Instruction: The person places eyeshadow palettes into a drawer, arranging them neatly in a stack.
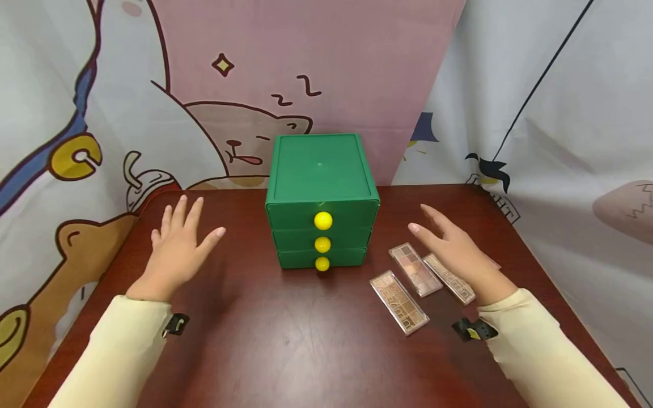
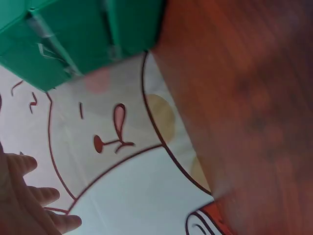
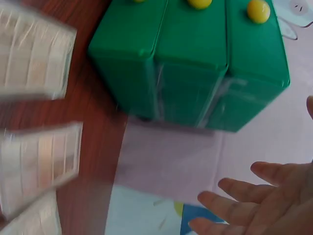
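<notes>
1. 2 hands hold nothing, fingers extended: the left hand [image 1: 176,249] well left of the green drawer box [image 1: 321,170], the right hand [image 1: 459,255] near the makeup palettes [image 1: 399,302].
2. The box stands mid-table, its 3 yellow knobs [image 1: 323,244] facing the person, presumably for easy pulling.
3. At least 3 palettes lie flat to its right, probably leaving the drawers room.
4. Palette lettering is too unclear to read surely; the wall cloth [image 1: 367,68] shows 2 "Z"s and "HT".
</notes>
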{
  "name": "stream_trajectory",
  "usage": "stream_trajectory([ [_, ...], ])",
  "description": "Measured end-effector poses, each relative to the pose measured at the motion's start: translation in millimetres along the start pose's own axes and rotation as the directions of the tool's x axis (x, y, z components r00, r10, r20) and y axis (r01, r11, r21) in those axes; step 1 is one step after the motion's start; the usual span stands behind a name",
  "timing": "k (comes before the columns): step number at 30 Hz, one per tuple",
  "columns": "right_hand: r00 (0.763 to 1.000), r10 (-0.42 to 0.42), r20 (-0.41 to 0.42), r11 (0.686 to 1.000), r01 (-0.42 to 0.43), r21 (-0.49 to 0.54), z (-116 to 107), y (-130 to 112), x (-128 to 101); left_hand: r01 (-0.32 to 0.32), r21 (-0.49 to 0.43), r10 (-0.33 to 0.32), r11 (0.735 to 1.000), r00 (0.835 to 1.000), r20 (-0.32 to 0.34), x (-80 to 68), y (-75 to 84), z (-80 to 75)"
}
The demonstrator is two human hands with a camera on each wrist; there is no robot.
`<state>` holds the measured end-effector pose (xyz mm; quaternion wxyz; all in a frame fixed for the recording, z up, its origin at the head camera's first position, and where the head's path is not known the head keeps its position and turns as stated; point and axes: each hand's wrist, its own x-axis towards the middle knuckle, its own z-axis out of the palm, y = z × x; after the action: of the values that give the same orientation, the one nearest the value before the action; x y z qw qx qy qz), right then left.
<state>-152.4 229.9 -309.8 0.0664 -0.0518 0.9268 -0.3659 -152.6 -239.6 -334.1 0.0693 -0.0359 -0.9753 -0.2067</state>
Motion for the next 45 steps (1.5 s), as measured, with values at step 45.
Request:
stream_trajectory([
  [45,0.949,-0.051,0.312,0.659,-0.203,0.724,109.8,-90.8,44.5,0.277,-0.758,-0.074,0.591,0.954,0.291,77.5,93.3,9.4],
])
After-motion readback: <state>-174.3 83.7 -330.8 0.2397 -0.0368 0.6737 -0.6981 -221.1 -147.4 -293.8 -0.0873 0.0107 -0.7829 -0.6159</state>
